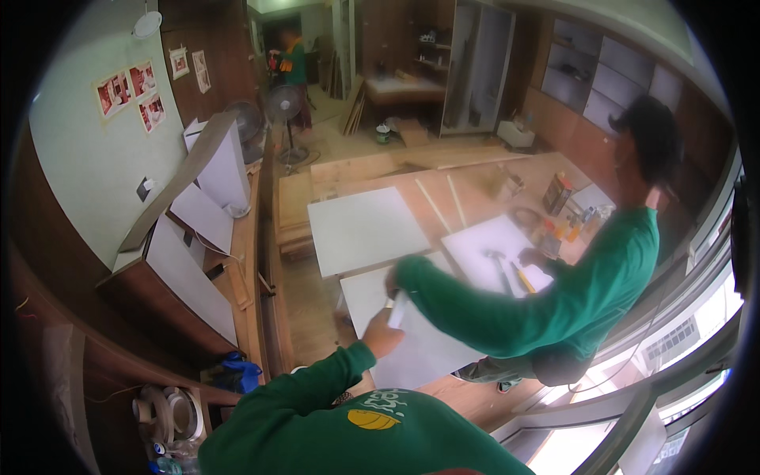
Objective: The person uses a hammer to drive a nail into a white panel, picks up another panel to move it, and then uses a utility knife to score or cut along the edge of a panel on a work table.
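My left hand reaches over a white panel, closed around a short white strip. What the strip is exactly, I cannot make out. A co-worker in a green top stands at the right and stretches one arm across in front of me. That person's hand is just beyond mine, near the strip's far end; whether it touches the strip is unclear. The co-worker's other hand is over another white panel, beside a hammer-like tool and a yellow item. My right hand is out of view.
A further white panel lies on the wooden worktable. Two pale strips, a box and bottles are there too. White-faced cabinet parts line the left. Fans and another person are farther back.
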### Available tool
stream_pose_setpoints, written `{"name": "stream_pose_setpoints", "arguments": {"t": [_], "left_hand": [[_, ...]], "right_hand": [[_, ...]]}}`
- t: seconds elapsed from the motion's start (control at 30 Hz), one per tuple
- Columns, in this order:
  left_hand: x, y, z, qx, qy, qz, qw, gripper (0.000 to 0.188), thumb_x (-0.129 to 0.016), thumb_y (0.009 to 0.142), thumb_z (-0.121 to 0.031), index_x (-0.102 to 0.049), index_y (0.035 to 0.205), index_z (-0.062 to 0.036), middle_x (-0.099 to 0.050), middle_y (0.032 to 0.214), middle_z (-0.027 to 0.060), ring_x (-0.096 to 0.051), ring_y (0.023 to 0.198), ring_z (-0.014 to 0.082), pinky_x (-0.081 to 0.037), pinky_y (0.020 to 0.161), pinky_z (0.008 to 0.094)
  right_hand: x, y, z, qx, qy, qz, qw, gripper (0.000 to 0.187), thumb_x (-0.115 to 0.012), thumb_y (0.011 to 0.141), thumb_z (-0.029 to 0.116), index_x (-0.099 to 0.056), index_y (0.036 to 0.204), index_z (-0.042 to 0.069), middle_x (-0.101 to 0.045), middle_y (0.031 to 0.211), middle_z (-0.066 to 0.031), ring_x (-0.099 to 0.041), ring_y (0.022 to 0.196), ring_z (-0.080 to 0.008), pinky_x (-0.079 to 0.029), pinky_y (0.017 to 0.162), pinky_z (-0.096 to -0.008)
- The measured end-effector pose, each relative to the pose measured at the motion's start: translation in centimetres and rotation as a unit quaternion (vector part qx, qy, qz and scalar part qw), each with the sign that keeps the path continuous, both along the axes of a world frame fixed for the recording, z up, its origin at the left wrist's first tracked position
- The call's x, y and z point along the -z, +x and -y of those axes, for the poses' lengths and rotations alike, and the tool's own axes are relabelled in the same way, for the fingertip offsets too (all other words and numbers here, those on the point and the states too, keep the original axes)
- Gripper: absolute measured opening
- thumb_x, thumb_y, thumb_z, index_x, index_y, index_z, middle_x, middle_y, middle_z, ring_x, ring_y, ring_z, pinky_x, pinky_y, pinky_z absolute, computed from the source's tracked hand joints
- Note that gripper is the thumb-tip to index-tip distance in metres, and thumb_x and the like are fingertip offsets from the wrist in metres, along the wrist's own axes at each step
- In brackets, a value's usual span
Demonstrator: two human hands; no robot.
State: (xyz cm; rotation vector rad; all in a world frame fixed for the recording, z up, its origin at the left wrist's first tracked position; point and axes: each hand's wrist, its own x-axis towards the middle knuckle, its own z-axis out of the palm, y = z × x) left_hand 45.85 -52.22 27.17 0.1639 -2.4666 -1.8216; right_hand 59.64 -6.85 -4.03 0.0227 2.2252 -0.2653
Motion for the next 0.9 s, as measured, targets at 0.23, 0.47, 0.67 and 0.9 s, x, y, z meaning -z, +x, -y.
{"name": "stream_pose_setpoints", "arguments": {"t": [0.23, 0.47, 0.67, 0.9], "left_hand": [[-2.9, -8.2, -9.6, 0.205, -0.003, -0.02, 0.979, 0.055, -0.07, 0.073, -0.02, -0.055, 0.122, 0.001, -0.066, 0.095, 0.0178, -0.065, 0.083, 0.0264, -0.052, 0.075, 0.0374], [-3.7, -7.5, -13.0, 0.33, -0.035, -0.105, 0.937, 0.048, -0.071, 0.087, -0.037, -0.062, 0.108, 0.0054, -0.069, 0.09, 0.0162, -0.067, 0.074, 0.0207, -0.054, 0.071, 0.0339], [2.7, 2.0, 0.8, 0.26, -0.047, 0.189, 0.946, 0.042, -0.057, 0.096, -0.038, -0.067, 0.081, 0.0001, -0.064, 0.067, 0.0086, -0.059, 0.06, 0.014, -0.048, 0.058, 0.0304], [11.9, 13.0, 15.6, 0.131, -0.016, 0.21, 0.969, 0.044, -0.066, 0.089, -0.03, -0.058, 0.119, 0.0009, -0.067, 0.094, 0.0133, -0.066, 0.087, 0.0196, -0.053, 0.076, 0.0342]], "right_hand": [[-0.2, 0.8, 0.5, 0.04, -0.007, 0.001, 0.999, 0.038, -0.052, 0.094, 0.038, -0.07, 0.115, 0.011, -0.072, 0.102, -0.0155, -0.068, 0.094, -0.0288, -0.054, 0.082, -0.0438], [3.1, 4.7, 0.0, 0.104, -0.041, -0.028, 0.993, 0.039, -0.054, 0.094, 0.039, -0.07, 0.115, 0.011, -0.072, 0.1, -0.0146, -0.068, 0.092, -0.027, -0.054, 0.081, -0.0434], [9.3, 8.1, -0.7, 0.235, -0.031, -0.09, 0.967, 0.04, -0.055, 0.094, 0.04, -0.07, 0.115, 0.01, -0.073, 0.098, -0.0138, -0.068, 0.09, -0.0254, -0.054, 0.081, -0.043], [8.7, 9.6, 5.0, 0.158, -0.067, -0.059, 0.983, 0.031, -0.059, 0.09, 0.036, -0.073, 0.097, 0.009, -0.071, 0.093, -0.015, -0.066, 0.085, -0.0294, -0.051, 0.073, -0.0438]]}}
